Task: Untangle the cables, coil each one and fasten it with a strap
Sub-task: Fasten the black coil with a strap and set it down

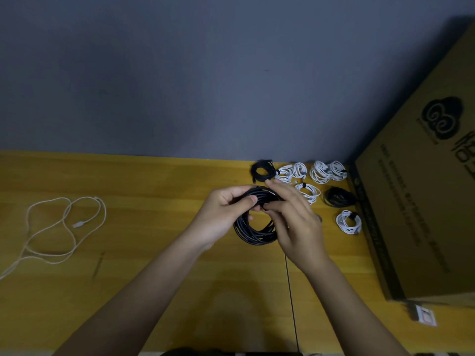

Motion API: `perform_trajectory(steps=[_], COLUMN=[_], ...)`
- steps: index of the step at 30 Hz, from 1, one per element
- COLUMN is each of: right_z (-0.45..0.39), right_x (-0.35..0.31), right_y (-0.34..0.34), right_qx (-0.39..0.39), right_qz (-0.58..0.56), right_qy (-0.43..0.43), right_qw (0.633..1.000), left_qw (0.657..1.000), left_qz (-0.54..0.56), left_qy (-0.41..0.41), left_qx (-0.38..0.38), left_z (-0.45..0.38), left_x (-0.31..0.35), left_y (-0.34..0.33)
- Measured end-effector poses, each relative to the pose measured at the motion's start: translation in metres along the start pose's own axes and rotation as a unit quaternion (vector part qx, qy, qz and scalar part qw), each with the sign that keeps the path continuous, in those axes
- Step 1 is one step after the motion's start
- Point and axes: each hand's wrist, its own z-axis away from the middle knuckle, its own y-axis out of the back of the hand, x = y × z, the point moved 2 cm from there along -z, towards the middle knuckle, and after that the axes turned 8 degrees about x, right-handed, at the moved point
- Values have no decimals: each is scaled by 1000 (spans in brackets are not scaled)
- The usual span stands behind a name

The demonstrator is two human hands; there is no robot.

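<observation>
A thick black cable coil (253, 233) hangs above the wooden table (154, 227), held between both hands. My left hand (223, 211) grips the coil's top with thumb and curled fingers. My right hand (295, 222) pinches the coil at its right side, fingers bent over the strands. Whether a strap is between my fingers is hidden. One loose white cable (64, 227) lies uncoiled at the table's left.
Several coiled white cables (320, 172) and two coiled black cables (262, 172) lie in a group at the back right, next to a large cardboard box (424, 201). A small card (425, 317) lies by the box's front corner. A grey wall stands behind the table.
</observation>
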Motion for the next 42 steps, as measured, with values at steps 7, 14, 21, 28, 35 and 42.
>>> perform_trajectory(steps=[7, 14, 21, 28, 35, 42], right_z=[-3, -10, -8, -6, -4, -4], right_x=[-4, -8, -6, -7, -11, -14], right_y=[3, 8, 8, 10, 15, 16], right_qx=[54, 46, 53, 59, 62, 73], right_qz=[27, 50, 40, 40, 37, 36], right_qy=[-4, 5, 11, 5, -4, -10], right_qw=[998, 998, 998, 997, 997, 997], left_qw=[998, 998, 997, 993, 992, 994], left_qz=[-48, -29, 47, 67, 86, 80], left_qy=[-17, -10, 62, 94, 95, 73], left_qx=[-30, -56, 20, 15, 8, -8], left_z=[1, 1, 2, 4, 8, 11], left_x=[5, 9, 15, 20, 20, 18], left_y=[-7, -10, -19, -21, -22, -19])
